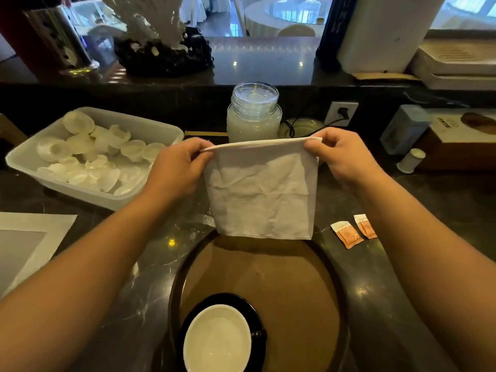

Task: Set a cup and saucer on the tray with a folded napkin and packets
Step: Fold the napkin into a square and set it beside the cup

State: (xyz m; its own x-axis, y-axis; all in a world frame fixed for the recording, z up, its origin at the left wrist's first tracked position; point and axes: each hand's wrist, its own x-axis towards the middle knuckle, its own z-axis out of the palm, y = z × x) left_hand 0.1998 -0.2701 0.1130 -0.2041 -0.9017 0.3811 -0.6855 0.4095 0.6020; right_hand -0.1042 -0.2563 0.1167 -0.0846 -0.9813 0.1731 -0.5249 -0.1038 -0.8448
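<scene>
Cup [217, 338] on saucer [256, 315] on tray [268, 267]; left hand [177, 167] and right hand [341, 157] pinch folded napkin [261, 191] by its upper corners above tray, packets [354, 230] beside

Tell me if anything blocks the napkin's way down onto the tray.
Nothing visible does. The napkin, pinched at its top corners by the left hand and right hand, hangs over the far rim of the tray. The brown tray surface beneath is bare; the cup and saucer sit at the near edge.

White napkin [260, 191] hangs folded above round brown tray [281, 269] w/ cup [217, 338] on black saucer [255, 315]; two orange packets [353, 232] beside.
</scene>
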